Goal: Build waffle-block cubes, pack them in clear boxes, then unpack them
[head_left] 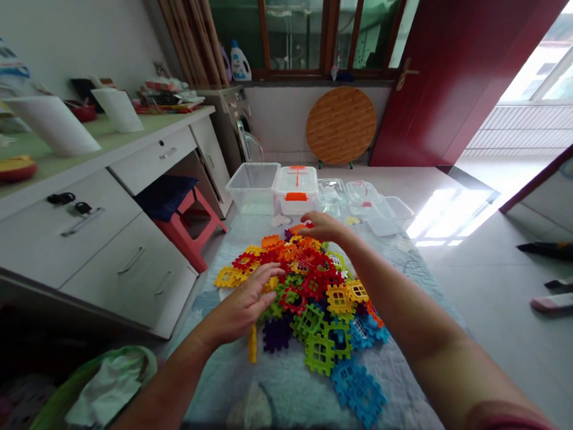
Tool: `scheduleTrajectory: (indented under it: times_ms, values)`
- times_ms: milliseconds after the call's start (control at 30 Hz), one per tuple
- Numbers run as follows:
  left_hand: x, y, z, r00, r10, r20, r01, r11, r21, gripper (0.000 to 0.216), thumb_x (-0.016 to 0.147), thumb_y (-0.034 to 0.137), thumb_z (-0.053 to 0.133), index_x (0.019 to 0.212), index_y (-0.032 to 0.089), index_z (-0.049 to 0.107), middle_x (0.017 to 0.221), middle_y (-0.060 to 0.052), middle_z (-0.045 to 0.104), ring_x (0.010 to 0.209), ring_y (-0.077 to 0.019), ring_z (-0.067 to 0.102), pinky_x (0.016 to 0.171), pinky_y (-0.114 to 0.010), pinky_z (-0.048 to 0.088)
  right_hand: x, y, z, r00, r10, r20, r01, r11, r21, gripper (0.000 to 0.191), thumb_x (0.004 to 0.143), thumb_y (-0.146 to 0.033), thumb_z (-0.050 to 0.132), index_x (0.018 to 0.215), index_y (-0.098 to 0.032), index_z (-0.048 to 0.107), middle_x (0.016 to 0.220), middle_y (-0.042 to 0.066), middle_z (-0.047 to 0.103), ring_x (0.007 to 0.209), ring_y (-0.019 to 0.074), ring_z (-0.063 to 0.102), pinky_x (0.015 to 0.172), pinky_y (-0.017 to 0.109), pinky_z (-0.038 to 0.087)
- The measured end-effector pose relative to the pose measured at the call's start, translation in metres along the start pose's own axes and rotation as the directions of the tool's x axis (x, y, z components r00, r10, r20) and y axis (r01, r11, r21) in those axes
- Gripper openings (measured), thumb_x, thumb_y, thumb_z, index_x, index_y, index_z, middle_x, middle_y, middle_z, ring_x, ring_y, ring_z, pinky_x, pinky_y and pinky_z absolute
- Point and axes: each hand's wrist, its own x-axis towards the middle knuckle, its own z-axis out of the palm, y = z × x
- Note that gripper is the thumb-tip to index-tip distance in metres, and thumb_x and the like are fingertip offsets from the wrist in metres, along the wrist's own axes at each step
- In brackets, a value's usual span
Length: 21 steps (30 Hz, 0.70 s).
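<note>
A heap of colourful plastic waffle blocks in red, orange, yellow, green, blue and purple lies on a pale blue mat on the floor. My left hand rests flat on the near left side of the heap, fingers stretched out over yellow and green pieces. My right hand reaches over the far end of the heap, fingers curved down onto red and orange blocks; whether it grips one is not visible.
Clear plastic boxes, one with a white lid and orange latch, stand beyond the heap. White drawers and a red stool are to the left. A round wooden table top leans at the back wall. Brooms lie right.
</note>
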Motion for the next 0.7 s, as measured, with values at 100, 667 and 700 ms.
scheduleTrajectory:
  times_ms: [100, 667, 700]
  values:
    - [-0.006, -0.004, -0.001, 1.000, -0.009, 0.016, 0.007, 0.997, 0.074, 0.045, 0.095, 0.031, 0.042, 0.138, 0.028, 0.053, 0.150, -0.004, 0.047, 0.138, -0.0231, 0.043, 0.114, -0.042, 0.038, 0.020, -0.004, 0.016, 0.998, -0.011, 0.055, 0.015, 0.997, -0.081, 0.060, 0.078, -0.054, 0.068, 0.125, -0.018, 0.063, 0.131, 0.016, 0.061, 0.121, 0.0334, 0.054, 0.100, 0.044, 0.042]
    - [0.086, -0.071, 0.006, 0.912, -0.403, -0.075, 0.403, 0.849, 0.341, 0.077, 0.086, 0.068, 0.039, 0.143, 0.016, 0.043, 0.142, -0.019, 0.052, 0.131, -0.0342, 0.047, 0.106, -0.046, 0.035, -0.064, 0.025, -0.033, 0.876, -0.418, 0.239, 0.310, 0.869, 0.385, 0.030, 0.078, -0.032, 0.072, 0.108, -0.030, 0.071, 0.111, -0.002, 0.070, 0.104, 0.0182, 0.063, 0.096, 0.036, 0.048]
    - [0.091, -0.073, 0.008, 0.910, -0.411, -0.051, 0.404, 0.855, 0.327, 0.079, 0.086, 0.068, 0.038, 0.144, 0.015, 0.041, 0.143, -0.019, 0.051, 0.131, -0.0341, 0.047, 0.107, -0.046, 0.035, -0.069, 0.030, -0.037, 0.874, -0.417, 0.249, 0.279, 0.852, 0.444, 0.029, 0.080, -0.034, 0.071, 0.109, -0.030, 0.071, 0.112, -0.002, 0.070, 0.105, 0.0181, 0.063, 0.095, 0.036, 0.048]
